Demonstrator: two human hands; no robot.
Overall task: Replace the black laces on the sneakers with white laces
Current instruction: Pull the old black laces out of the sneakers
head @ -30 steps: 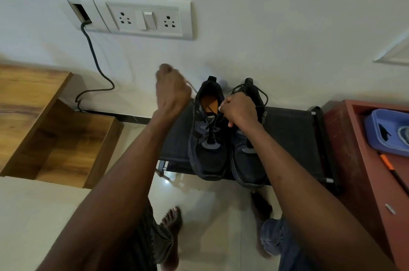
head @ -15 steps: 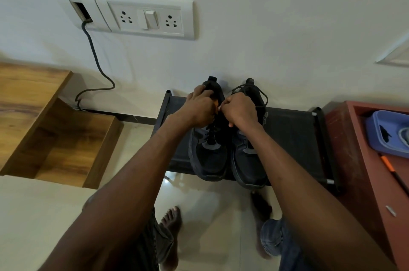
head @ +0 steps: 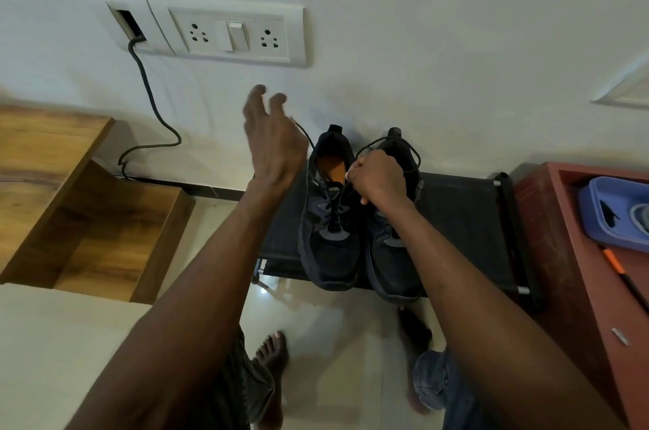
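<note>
A white switch plate (head: 228,32) with two sockets is on the wall. A black cable (head: 151,106) hangs down from a hole beside it. Wooden steps (head: 70,183) are on the left. A black rack (head: 463,219) stands by the wall. On the right, a red shelf (head: 562,236) holds a blue tray (head: 611,215) and an orange pen (head: 613,261).

Black fabric rack (head: 467,219), against the white wall: two black sneakers, toes over its front edge, left sneaker (head: 328,219) and right sneaker (head: 393,254) side by side. Left hand (head: 272,138) raised beside the rack's back left corner, fingers spread, a black lace (head: 303,134) running from it down to the left sneaker; right hand (head: 377,178) curled on laces between the two collars. Beside: wooden shelf (head: 70,204) left, red cabinet (head: 576,254) with blue tray (head: 604,219) right, socket plate (head: 231,32) and cable (head: 151,106) on the wall.
</note>
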